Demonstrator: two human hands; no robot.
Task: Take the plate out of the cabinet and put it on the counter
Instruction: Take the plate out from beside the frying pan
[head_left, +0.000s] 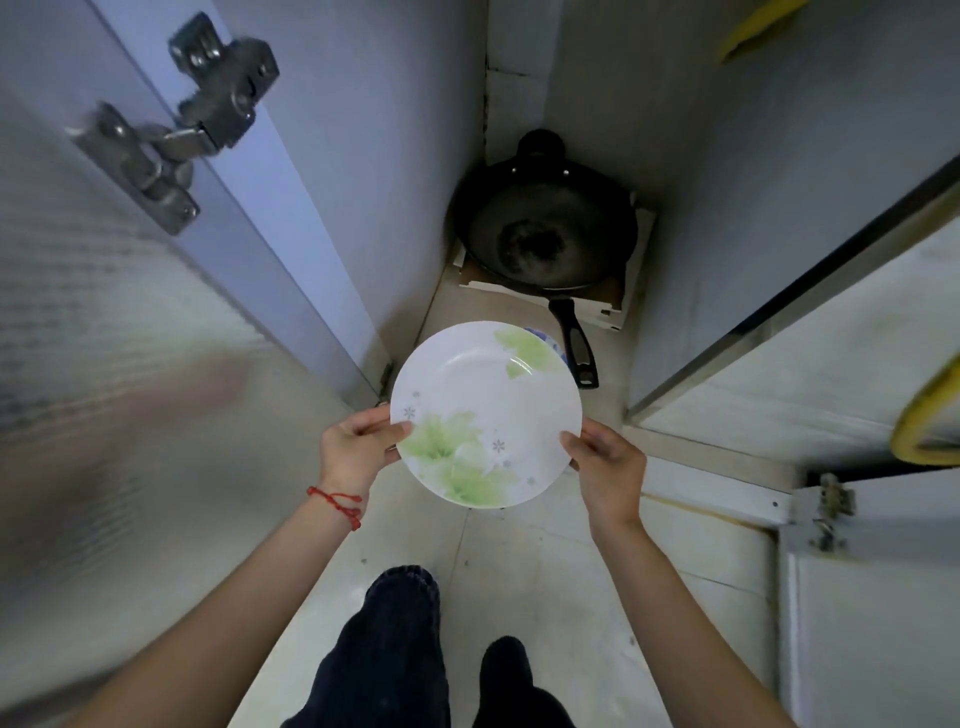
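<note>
**Desk:** What have you got on the head camera?

**Operator:** I'm looking down into an open low cabinet (545, 78). The plate (485, 413) sits at the middle of my view, white with pale green flowers, face up and roughly level, held in the air at the cabinet mouth. It isn't resting on anything I can see.

**Desk:** Hands?

**Operator:** Both are gripping it. The left hand (353, 452) pinches the rim at about eight o'clock on the plate, thumb on top, the other fingers mostly under it. The right hand (608, 470) grasps the rim at about four o'clock, the same way. There's a red string bracelet (337, 504) on the left wrist.

**Desk:** What's behind the plate?

**Operator:** At twelve o'clock, deep in the cabinet, a black frying pan (545, 228) rests on a flat piece of white cardboard (602, 306), its handle pointing back toward me. The handle's end is just beside the plate's rim at about one o'clock. A sliver of something blue-patterned (545, 340) peeks out past the rim there; I can't tell what it is.

**Desk:** Doors?

**Operator:** The left door (104, 338) is swung open at nine o'clock, with its metal hinge (182, 119) at ten o'clock. Dark trousers (395, 649) show at six o'clock.
</note>
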